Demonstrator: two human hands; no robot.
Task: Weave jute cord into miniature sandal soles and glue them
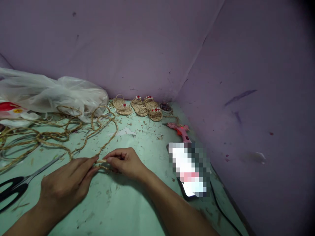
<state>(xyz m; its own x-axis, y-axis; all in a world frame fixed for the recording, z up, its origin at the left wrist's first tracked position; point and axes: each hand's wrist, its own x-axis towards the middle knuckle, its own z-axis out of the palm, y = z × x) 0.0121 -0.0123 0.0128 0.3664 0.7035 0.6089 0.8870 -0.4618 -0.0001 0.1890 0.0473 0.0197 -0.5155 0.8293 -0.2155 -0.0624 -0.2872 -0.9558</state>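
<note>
Between my two hands runs a short stretch of braided straw rope (101,161). My left hand (67,180) pinches it between thumb and fingers. The fingertips of my right hand (125,163) close on the same rope just to the right. From there the rope trails up and back to a loose tangle of rope (49,135) at the left. Black-handled scissors (23,183) lie beside my left hand, blades pointing toward the tangle. Small woven straw slippers (139,107) with red and white beads stand against the back wall.
A pink glue gun (179,128) with a red light lies at the right, near a small dish of beads (166,108). Nearer is a phone (188,168), its screen blurred, and a black cable (220,209). A clear plastic bag (73,93) fills the back left. Straw scraps litter the green table (118,206).
</note>
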